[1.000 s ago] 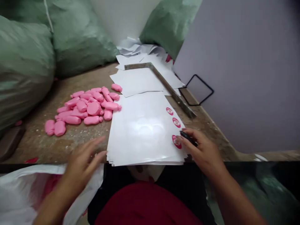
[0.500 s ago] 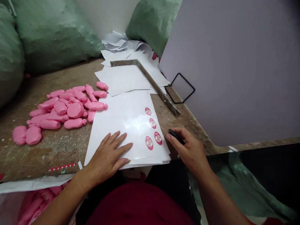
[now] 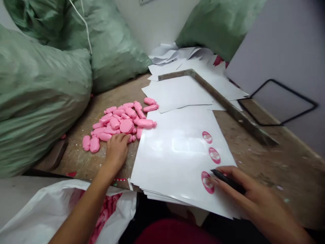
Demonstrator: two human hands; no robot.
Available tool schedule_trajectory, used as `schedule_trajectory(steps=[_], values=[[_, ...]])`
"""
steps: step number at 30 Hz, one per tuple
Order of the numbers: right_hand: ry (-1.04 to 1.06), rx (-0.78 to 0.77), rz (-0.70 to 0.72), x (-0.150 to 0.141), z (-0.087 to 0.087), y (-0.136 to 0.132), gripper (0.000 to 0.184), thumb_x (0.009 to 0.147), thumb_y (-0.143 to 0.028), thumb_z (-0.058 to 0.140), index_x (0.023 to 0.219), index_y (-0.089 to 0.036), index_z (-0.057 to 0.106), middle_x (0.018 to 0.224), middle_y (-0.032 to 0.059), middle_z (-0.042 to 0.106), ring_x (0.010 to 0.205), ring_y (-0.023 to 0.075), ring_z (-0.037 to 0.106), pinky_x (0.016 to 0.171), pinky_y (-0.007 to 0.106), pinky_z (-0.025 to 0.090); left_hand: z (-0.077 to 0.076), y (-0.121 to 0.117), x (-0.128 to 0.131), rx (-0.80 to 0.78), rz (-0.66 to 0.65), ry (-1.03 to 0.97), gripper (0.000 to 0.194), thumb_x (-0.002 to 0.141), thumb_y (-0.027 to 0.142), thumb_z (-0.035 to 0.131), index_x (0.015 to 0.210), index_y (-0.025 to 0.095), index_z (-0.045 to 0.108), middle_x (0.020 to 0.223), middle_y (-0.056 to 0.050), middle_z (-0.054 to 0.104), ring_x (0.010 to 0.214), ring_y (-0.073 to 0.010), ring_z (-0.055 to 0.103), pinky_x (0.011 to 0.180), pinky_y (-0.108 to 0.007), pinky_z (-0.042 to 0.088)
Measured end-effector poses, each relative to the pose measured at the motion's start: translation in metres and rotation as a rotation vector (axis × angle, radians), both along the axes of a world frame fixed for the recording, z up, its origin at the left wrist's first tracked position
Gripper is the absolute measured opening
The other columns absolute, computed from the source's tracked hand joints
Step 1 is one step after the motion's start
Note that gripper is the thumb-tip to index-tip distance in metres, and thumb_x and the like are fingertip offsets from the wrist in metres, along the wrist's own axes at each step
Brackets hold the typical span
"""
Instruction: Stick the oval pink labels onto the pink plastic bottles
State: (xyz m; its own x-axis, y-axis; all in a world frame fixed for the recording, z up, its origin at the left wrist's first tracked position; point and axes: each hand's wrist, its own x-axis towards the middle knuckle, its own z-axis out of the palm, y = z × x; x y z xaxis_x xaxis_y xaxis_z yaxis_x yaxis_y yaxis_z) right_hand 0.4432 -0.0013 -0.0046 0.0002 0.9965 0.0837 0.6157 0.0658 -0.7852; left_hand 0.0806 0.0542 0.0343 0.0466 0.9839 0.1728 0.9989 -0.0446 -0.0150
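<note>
My left hand (image 3: 117, 149) is at the near edge of a pile of small pink plastic bottles (image 3: 126, 126), its fingers curled over one pink bottle (image 3: 131, 139) that they partly hide. In my right hand (image 3: 250, 193) is a slim black pen-shaped tool (image 3: 228, 182), pointed at its end. That hand rests over the right side of a stack of white sticker sheets (image 3: 175, 169). Its fingertips touch or hover just above a pink oval sticker (image 3: 207, 182); I cannot tell which. Two more oval stickers (image 3: 214, 155) lie above it on the sheet.
A rusty angled metal bar (image 3: 223, 98) lies across loose white sheets (image 3: 177, 91) at the back. Bulging green sacks (image 3: 38, 101) crowd the left and rear. A white sack (image 3: 58, 196) of pink bottles stands below the table edge. A black wire frame (image 3: 279, 101) is at right.
My left hand has left the sheets and moved left to the bottles. My right hand has come over the stickers with the black tool. The view has swung left.
</note>
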Motion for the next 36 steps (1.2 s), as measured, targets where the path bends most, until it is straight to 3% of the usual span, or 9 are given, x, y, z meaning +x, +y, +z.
schedule_trajectory(steps=[3, 8, 10, 12, 15, 17, 20, 23, 36], values=[[0.069, -0.136, -0.013, 0.0, 0.02, -0.004, 0.035, 0.077, -0.059, 0.065, 0.088, -0.026, 0.068, 0.087, 0.0055, 0.076, 0.08, 0.0274, 0.071, 0.066, 0.035, 0.055, 0.004, 0.011, -0.001, -0.08, 0.067, 0.023, 0.042, 0.085, 0.013, 0.044, 0.121, 0.014, 0.066, 0.12, -0.022, 0.066, 0.11, -0.0382, 0.06, 0.088, -0.054, 0.048], [-0.119, -0.18, 0.053, 0.01, 0.027, -0.015, 0.032, 0.094, -0.045, 0.044, 0.098, -0.023, 0.067, 0.087, 0.0049, 0.076, 0.077, 0.0235, 0.07, 0.069, 0.034, 0.049, 0.017, 0.002, 0.021, -0.058, 0.158, -0.053, 0.043, 0.091, 0.031, 0.04, 0.124, 0.008, 0.057, 0.115, -0.023, 0.062, 0.111, -0.0461, 0.057, 0.088, -0.062, 0.044], [-0.21, -0.122, 0.095, 0.012, 0.024, -0.019, 0.028, 0.095, -0.037, 0.045, 0.098, -0.023, 0.069, 0.093, 0.0055, 0.078, 0.082, 0.024, 0.071, 0.071, 0.034, 0.047, 0.021, -0.01, 0.046, 0.031, 0.169, -0.334, 0.041, 0.091, 0.037, 0.046, 0.125, 0.014, 0.054, 0.112, -0.015, 0.064, 0.113, -0.0401, 0.058, 0.094, -0.057, 0.044], [-0.298, -0.039, 0.116, 0.011, 0.021, -0.022, 0.024, 0.095, -0.031, 0.048, 0.1, -0.022, 0.069, 0.098, 0.006, 0.078, 0.085, 0.0241, 0.072, 0.071, 0.034, 0.044, 0.022, -0.022, 0.083, 0.004, 0.109, -0.827, 0.037, 0.088, 0.041, 0.055, 0.12, 0.022, 0.053, 0.106, -0.006, 0.065, 0.106, -0.0295, 0.062, 0.093, -0.046, 0.049], [-0.391, 0.053, 0.115, 0.006, 0.017, -0.021, 0.019, 0.095, -0.028, 0.05, 0.101, -0.022, 0.068, 0.097, 0.0052, 0.079, 0.08, 0.0231, 0.072, 0.069, 0.034, 0.038, 0.018, -0.031, 0.14, -0.365, 0.052, -1.507, 0.042, 0.085, 0.042, 0.063, 0.122, 0.027, 0.049, 0.1, -0.002, 0.067, 0.095, -0.0216, 0.067, 0.084, -0.036, 0.054], [-0.424, 0.072, 0.121, 0.004, 0.016, -0.019, 0.016, 0.095, -0.027, 0.051, 0.099, -0.022, 0.066, 0.093, 0.0041, 0.079, 0.075, 0.0222, 0.071, 0.068, 0.034, 0.035, 0.012, -0.032, 0.168, -0.576, 0.069, -1.718, 0.049, 0.083, 0.037, 0.068, 0.126, 0.026, 0.048, 0.1, -0.003, 0.068, 0.098, -0.0208, 0.068, 0.086, -0.035, 0.054], [-0.442, 0.079, 0.128, 0.002, 0.015, -0.016, 0.014, 0.096, -0.026, 0.05, 0.096, -0.023, 0.064, 0.088, 0.0031, 0.079, 0.072, 0.0211, 0.07, 0.068, 0.033, 0.032, 0.002, -0.03, 0.186, -0.668, 0.08, -1.738, 0.052, 0.08, 0.033, 0.071, 0.127, 0.024, 0.05, 0.105, -0.005, 0.07, 0.106, -0.0221, 0.067, 0.098, -0.038, 0.049], [-0.43, 0.098, 0.128, 0.002, 0.017, -0.016, 0.014, 0.096, -0.025, 0.049, 0.094, -0.023, 0.063, 0.086, 0.0026, 0.079, 0.068, 0.0194, 0.068, 0.068, 0.033, 0.03, -0.005, -0.027, 0.186, -0.684, 0.109, -1.668, 0.054, 0.079, 0.033, 0.073, 0.129, 0.025, 0.051, 0.113, -0.008, 0.07, 0.11, -0.025, 0.065, 0.103, -0.044, 0.046], [-0.434, 0.111, 0.102, -0.006, 0.016, -0.012, 0.016, 0.095, -0.025, 0.05, 0.089, -0.021, 0.064, 0.078, 0.002, 0.077, 0.061, 0.0171, 0.062, 0.067, 0.033, 0.03, -0.004, -0.025, 0.184, -0.732, 0.111, -1.718, 0.053, 0.079, 0.031, 0.073, 0.128, 0.024, 0.052, 0.113, -0.008, 0.069, 0.115, -0.0261, 0.063, 0.106, -0.044, 0.044]])
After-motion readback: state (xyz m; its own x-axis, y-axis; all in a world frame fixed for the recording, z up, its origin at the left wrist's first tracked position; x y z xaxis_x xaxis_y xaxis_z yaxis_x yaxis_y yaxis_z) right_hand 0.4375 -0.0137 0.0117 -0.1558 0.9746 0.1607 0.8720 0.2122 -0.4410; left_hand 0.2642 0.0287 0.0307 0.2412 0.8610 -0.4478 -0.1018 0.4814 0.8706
